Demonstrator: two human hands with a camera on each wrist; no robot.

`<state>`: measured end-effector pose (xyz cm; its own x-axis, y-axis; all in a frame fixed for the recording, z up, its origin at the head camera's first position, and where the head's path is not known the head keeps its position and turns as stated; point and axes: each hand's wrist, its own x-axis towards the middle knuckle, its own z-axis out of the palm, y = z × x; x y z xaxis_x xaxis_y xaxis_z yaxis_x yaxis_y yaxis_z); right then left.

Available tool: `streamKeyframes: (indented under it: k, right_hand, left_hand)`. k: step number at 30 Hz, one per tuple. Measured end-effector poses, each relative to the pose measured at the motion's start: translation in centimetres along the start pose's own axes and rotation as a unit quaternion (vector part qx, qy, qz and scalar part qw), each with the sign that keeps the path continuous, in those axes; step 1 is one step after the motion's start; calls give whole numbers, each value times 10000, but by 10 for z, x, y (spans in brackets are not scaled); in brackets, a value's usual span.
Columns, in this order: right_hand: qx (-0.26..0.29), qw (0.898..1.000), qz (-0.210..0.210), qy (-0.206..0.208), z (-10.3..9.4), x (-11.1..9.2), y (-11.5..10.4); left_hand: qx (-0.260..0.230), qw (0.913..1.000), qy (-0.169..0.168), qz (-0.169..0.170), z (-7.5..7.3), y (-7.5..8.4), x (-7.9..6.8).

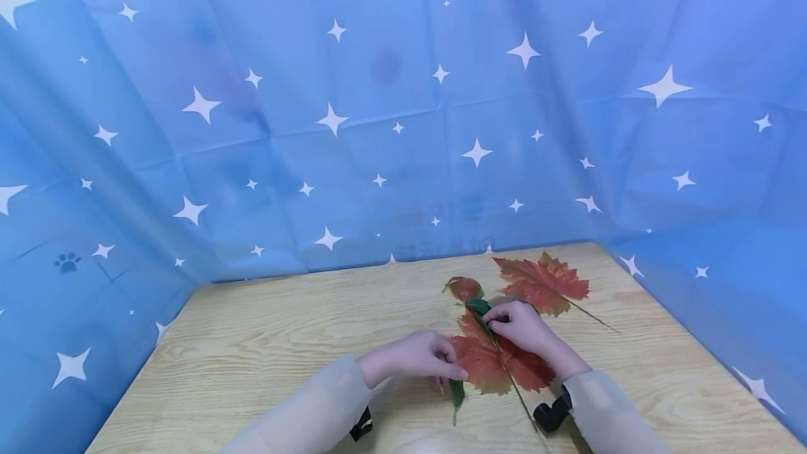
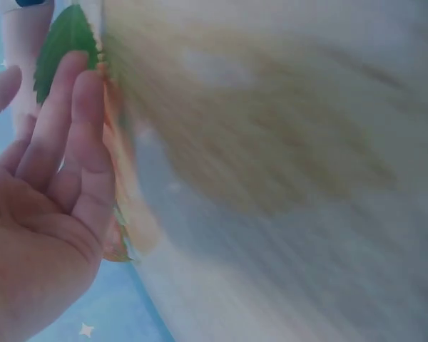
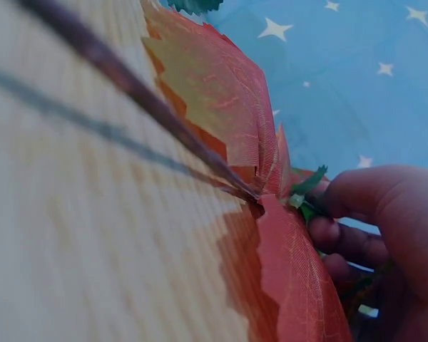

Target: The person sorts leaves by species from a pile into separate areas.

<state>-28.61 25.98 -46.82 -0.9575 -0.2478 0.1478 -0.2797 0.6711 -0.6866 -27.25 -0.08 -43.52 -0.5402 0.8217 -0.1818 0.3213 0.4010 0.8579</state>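
Observation:
A red-orange artificial maple leaf [image 1: 477,361] with a long brown stem [image 3: 139,92] lies near the front right of the table. My right hand [image 1: 522,328] is over its base, and its fingertips pinch a small green leaf [image 3: 312,181] where the stem meets the red blades. At the left edge of the maple leaf, my left hand [image 1: 421,356] is held with fingers loosely extended. Its fingertips are beside a green serrated leaf [image 2: 66,53], and the thumb stands apart from them in the left wrist view.
Behind the right hand lies a second red-orange maple leaf [image 1: 543,284] with a thin stem pointing right. A smaller curled red leaf [image 1: 465,289] is beyond the first one. The wooden table [image 1: 284,328] meets a blue star-patterned curtain [image 1: 378,90] at the back and sides.

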Motion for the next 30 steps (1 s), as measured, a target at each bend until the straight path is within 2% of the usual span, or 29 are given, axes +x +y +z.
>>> streamKeyframes:
  k: [7, 15, 22, 26, 30]
  right_hand:
    - [140, 9999, -8, -85, 2, 3, -4]
    - [95, 9998, 155, -86, 5, 4, -6]
    - [-89, 9999, 63, 16, 6, 2, -8]
    - [-101, 9999, 20, -7, 5, 1, -6]
    - [-51, 9998, -13, -204, 3, -2, -5]
  left_hand:
    - [190, 9980, 582, 139, -4, -16, -16]
    - [-24, 9955, 935, -142, -18, -29, -35]
    - [221, 9918, 1239, -201, -40, -33, -56]
    - [623, 9878, 1417, -152, -57, -37, -70]
    - [1049, 9825, 1532, -147, -70, -43, -85]
